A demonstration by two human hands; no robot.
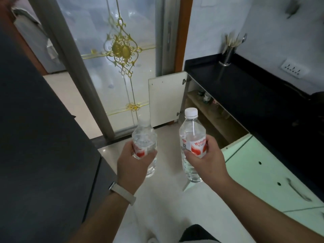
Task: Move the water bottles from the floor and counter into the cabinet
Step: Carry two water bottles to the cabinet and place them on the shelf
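Observation:
I hold two clear plastic water bottles with red-and-white labels above the pale floor. My left hand [130,163] grips one bottle [144,137] around its label; its cap is blurred. My right hand [206,161] grips the other bottle [192,134], upright, with a white cap. The cabinet [210,118] under the black counter stands open ahead and to the right, its wooden shelves showing. Some dark items sit on the upper shelf.
The cabinet's white door [165,100] swings out to the left; a pale green door [266,171] with a metal handle hangs open near my right arm. A utensil holder [228,53] stands on the black counter [245,88]. A dark unit [40,137] fills the left; a frosted glass door [112,64] lies ahead.

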